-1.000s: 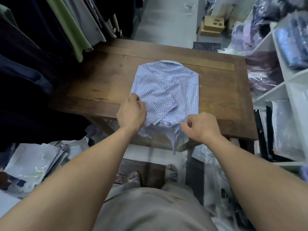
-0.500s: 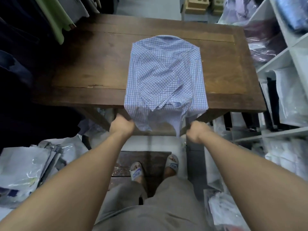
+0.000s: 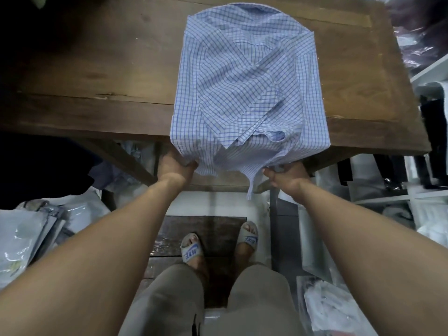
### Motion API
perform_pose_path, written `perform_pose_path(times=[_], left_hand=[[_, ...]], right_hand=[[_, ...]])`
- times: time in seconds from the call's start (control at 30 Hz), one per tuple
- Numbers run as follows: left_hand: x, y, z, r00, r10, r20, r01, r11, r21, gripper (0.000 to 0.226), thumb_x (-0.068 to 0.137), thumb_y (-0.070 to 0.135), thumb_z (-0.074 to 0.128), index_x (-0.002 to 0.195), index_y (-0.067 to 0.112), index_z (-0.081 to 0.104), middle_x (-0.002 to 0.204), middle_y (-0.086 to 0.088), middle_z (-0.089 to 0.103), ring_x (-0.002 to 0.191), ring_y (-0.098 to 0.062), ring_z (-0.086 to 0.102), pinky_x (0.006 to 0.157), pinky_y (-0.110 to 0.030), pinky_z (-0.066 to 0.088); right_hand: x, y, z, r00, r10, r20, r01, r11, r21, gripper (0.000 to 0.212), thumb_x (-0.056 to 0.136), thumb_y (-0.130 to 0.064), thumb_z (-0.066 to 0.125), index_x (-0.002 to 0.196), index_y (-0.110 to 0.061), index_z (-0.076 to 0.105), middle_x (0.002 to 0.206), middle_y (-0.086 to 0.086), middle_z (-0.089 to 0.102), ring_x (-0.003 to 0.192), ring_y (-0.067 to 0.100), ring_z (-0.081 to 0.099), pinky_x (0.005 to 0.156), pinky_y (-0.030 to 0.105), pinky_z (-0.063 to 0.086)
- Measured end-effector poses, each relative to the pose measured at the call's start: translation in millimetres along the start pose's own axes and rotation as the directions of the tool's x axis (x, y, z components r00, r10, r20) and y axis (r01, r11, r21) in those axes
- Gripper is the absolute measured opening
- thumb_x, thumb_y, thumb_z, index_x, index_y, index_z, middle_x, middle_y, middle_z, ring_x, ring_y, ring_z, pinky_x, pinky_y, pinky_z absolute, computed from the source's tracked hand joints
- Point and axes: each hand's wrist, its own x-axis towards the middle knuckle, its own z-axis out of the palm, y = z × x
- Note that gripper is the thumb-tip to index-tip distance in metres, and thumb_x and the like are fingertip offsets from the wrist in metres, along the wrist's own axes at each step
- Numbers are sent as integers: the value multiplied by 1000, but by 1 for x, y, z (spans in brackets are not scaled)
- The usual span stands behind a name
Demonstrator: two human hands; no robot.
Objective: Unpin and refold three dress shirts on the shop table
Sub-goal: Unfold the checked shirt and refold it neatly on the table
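Shirt [image 3: 249, 81], sleeves folded in, overhangs table [image 3: 97, 69], tail clamped in fingers of left hand [image 3: 175, 166] and right hand [image 3: 286, 173]; bottom fold apparently outstanding.

Clothes shop: wooden table [image 3: 97, 69], bagged garments [image 3: 415, 32] on white shelving [image 3: 432, 71], floor pkgs [image 3: 21, 241].

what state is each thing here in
blue-and-white checked dress shirt: sleeves folded in, lower end hanging over the table's near edge
left hand: grips the shirt's lower left corner
right hand: grips the shirt's lower right corner
dark wooden table: bears the shirt
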Motion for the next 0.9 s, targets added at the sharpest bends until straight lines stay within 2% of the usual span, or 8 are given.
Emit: perform_pose_path(times=[0.13, 0.2, 0.33, 0.43, 0.53, 0.63, 0.73, 0.9], left_hand=[[2, -10, 2, 995, 40, 91, -42, 999, 23, 46, 84, 24, 80, 125, 11, 64, 123, -7, 68, 117, -28, 63, 100, -45, 52], [2, -11, 5, 996, 15, 90, -18, 999, 39, 46, 85, 26, 80, 125, 9, 64, 119, -5, 68, 114, -24, 62, 98, -42, 52], [3, -19, 15, 994, 8, 112, -15, 998, 55, 51, 83, 29, 81, 126, 9, 63, 125, -11, 67, 119, -32, 61, 100, -50, 52], [3, -28, 24, 991, -32, 130, 15, 992, 129, 55, 84, 30, 79, 130, 8, 60, 130, -13, 64, 123, -35, 58, 100, -48, 52], [1, -38, 30, 991, -72, 112, 50, 981, 187, 58, 85, 31, 78, 133, 5, 58, 133, -16, 63, 125, -38, 57, 99, -46, 51], [-2, -48, 34, 986, -127, 107, 99, 968, 232, 58, 86, 32, 78, 134, 3, 58, 132, -18, 63, 123, -40, 57, 92, -40, 50], [-10, -59, 37, 968, -200, 153, 148, 943, 298, 62, 88, 34, 76, 139, 5, 56, 138, -16, 60, 126, -38, 55, 99, -41, 50], [-30, -67, 33, 929, -291, 230, 252, 950, 187, 49, 91, 24, 68, 135, 4, 59, 137, -16, 61, 126, -36, 56, 100, -42, 50]], right_hand=[[17, 7, 11, 996, -72, 54, 70, 997, 40, 85, 42, -58, 97, 116, -32, 64, 121, -8, 70, 103, 31, 71, 86, 46, 60], [15, 5, 14, 995, -101, -11, 101, 994, 52, 84, 44, -57, 97, 117, -30, 65, 119, -9, 70, 107, 27, 70, 87, 45, 60], [-5, 12, 16, 985, -113, -131, 111, 994, -19, 58, 73, -24, 89, 124, -12, 63, 122, -1, 65, 113, 16, 60, 93, 28, 49], [-10, 33, 20, 991, -30, -132, 27, 999, -26, 75, 70, -35, 88, 134, -13, 56, 133, 2, 62, 123, 23, 57, 106, 38, 48], [-11, 51, 21, 996, 82, -40, -82, 996, 20, 74, 74, -37, 87, 137, -16, 55, 138, 1, 60, 127, 25, 56, 110, 46, 46], [-24, 63, 28, 986, 149, 74, -153, 987, 45, 47, 84, -28, 81, 127, -15, 64, 127, -2, 66, 119, 20, 61, 108, 42, 48], [-32, 84, 34, 976, 180, 123, -190, 979, 73, 25, 90, -17, 75, 114, -16, 71, 119, -2, 71, 112, 17, 65, 104, 39, 51], [-47, 98, 38, 953, 236, 191, -262, 957, 125, 40, 95, -14, 65, 134, -19, 58, 129, -1, 64, 117, 19, 60, 101, 37, 51]])
